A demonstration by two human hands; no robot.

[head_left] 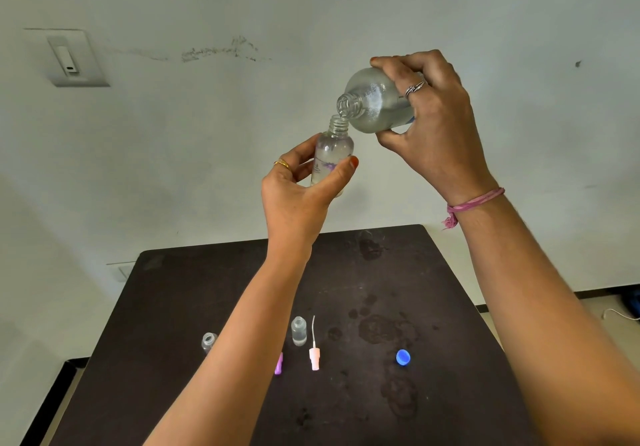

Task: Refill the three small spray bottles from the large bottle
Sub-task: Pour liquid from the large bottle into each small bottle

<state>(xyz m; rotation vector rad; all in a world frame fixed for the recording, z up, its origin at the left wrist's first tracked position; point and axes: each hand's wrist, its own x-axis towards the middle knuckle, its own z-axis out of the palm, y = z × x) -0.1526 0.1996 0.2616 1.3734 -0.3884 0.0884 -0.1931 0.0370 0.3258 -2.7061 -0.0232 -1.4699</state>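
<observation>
Gripped around its body by the right hand (pixel 433 127), the large bottle (pixel 375 101) is held above the table (pixel 450 307), its long axis tilted, mouth pointing down-left onto the neck of a small bottle (pixel 330 155), held almost upright by the left hand (pixel 298 189). Pouring is judged to be in progress; next, the tilt should be eased back before overflow.

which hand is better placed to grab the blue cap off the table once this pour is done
Right, probably. The blue cap lies on the table beneath the right hand, whose grip is on the large bottle. The left hand holds the small bottle.
</observation>
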